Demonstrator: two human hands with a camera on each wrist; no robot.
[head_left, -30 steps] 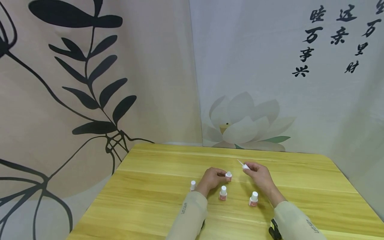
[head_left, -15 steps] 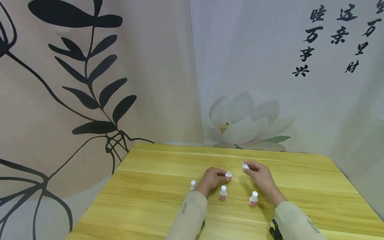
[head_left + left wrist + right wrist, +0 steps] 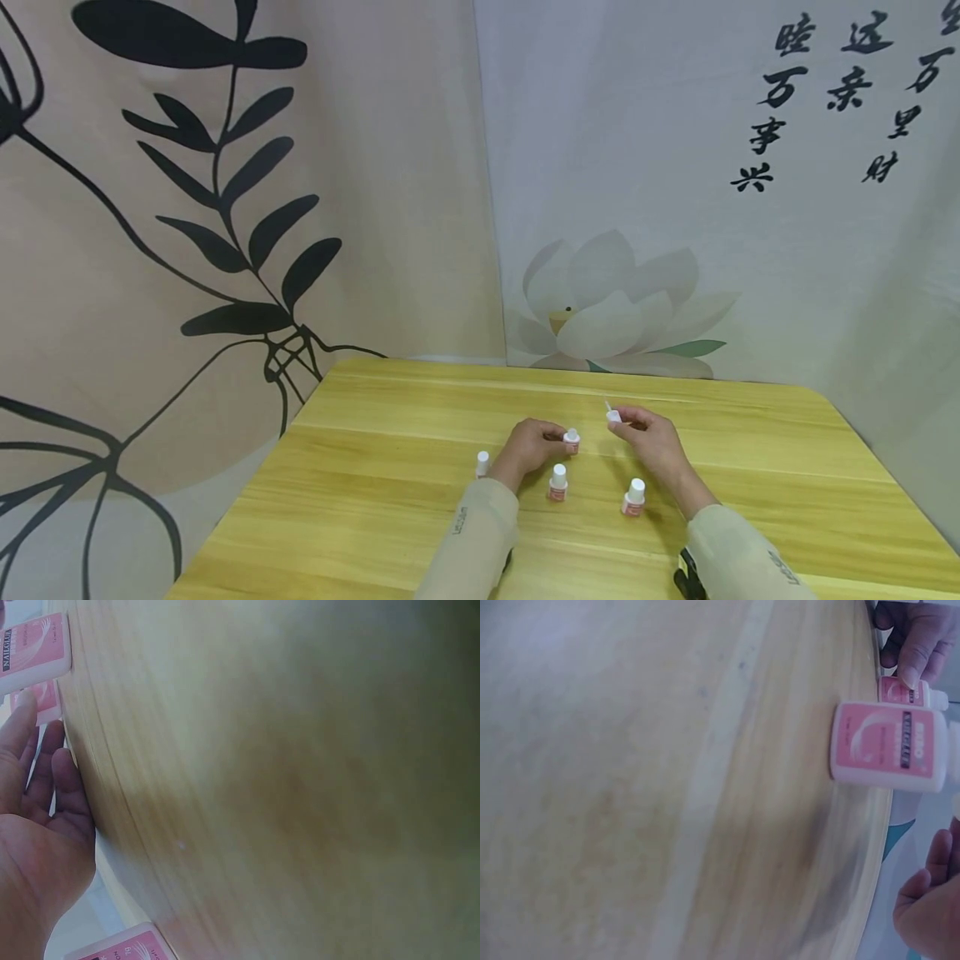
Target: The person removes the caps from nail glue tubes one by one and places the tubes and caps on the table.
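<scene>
My left hand [image 3: 531, 445] pinches a small pink-and-white nail glue bottle [image 3: 572, 447] that stands on the table without its brush cap. The right wrist view shows the thumb on that bottle's pink label [image 3: 892, 691]. To its right, my right hand [image 3: 651, 435] holds a white brush cap [image 3: 614, 417] between thumb and fingers, apart from the bottle. The thin brush points up from the cap. In the right wrist view only part of the right hand [image 3: 930, 911] shows, and the cap is out of sight there.
Capped nail glue bottles stand nearer on the wooden table [image 3: 375, 500]: one in the middle [image 3: 557, 483], one at the right [image 3: 633, 498] and one at the left [image 3: 483, 463], partly behind the left forearm. A printed curtain [image 3: 420, 208] hangs behind the table.
The brush in my right hand has turned from slanting left to nearly upright, while the hand has barely shifted. My left hand and the bottle have stayed in place.
</scene>
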